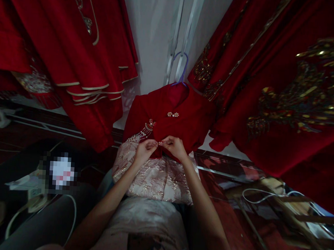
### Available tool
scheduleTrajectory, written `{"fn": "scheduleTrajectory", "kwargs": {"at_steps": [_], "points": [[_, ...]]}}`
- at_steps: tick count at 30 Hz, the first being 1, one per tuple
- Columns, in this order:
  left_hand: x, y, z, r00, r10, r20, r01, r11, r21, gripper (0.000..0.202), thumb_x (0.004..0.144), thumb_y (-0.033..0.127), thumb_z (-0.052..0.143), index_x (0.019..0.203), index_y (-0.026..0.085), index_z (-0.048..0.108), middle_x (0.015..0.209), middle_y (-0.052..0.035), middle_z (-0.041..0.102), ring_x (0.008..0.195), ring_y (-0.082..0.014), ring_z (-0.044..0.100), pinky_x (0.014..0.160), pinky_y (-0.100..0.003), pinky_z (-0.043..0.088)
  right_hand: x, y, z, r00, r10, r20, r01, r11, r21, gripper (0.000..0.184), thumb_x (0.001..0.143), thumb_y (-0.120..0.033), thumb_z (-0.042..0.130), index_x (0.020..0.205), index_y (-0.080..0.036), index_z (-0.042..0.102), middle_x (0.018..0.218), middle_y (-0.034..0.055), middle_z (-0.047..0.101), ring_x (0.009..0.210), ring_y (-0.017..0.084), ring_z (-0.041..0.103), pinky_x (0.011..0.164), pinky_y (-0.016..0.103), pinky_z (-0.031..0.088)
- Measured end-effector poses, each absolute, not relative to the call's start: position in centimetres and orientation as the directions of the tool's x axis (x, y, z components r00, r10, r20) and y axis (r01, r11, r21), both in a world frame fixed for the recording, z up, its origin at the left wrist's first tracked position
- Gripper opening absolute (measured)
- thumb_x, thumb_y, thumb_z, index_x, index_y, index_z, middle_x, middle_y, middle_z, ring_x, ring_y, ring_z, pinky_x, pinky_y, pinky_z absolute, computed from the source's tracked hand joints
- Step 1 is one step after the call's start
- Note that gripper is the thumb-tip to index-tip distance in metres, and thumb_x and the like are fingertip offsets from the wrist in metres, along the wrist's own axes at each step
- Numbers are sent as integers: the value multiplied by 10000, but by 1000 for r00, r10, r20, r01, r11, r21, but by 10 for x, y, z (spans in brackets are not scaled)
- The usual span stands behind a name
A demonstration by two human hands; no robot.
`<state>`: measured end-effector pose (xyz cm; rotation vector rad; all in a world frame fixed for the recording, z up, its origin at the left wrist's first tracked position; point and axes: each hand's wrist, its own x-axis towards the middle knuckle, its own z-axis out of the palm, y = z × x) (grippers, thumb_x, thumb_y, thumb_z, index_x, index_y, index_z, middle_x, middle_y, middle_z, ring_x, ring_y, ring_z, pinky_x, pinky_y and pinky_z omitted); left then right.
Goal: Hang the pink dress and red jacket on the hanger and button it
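Observation:
A small red jacket hangs on a purple hanger straight ahead, over a pale pink brocade skirt. A pearl button fastens it near the collar, and a beaded tassel hangs at the left of the front. My left hand and my right hand meet at the jacket's lower front edge, fingers pinched together on a small pearl fastener between them.
Large red embroidered garments hang on the left and on the right. A white wall stands behind. The glossy dark floor holds white cables at right and papers at left.

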<state>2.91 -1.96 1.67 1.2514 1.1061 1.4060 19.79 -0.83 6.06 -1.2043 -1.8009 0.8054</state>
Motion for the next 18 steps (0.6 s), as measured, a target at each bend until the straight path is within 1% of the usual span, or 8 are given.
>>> {"fn": "scheduleTrajectory", "kwargs": {"at_steps": [6,13,18], "points": [[30,-21,10,-104,981,164,-64,-171,983,230,659,296,727,825,142,686,796,-60,716,735,-160,671,754,-312,543,190,-11,62,-185,946,267,439,322,-839,124,738,-290,701,778,-175,675,784,34,731,702,145,685,667,235,520],[28,-24,5,-126,980,155,-74,-165,983,239,656,269,720,860,144,714,831,-70,738,756,-174,689,783,-337,553,184,-13,61,-164,947,276,433,321,-842,83,742,-246,681,776,-172,661,757,27,721,693,141,685,661,229,525],[27,-27,5,-143,980,139,-51,-148,988,211,647,270,730,823,154,725,796,-58,740,731,-177,689,765,-337,558,180,-15,59,-162,945,284,460,327,-826,61,753,-235,656,780,-180,652,752,21,716,689,140,683,657,229,524]]}}
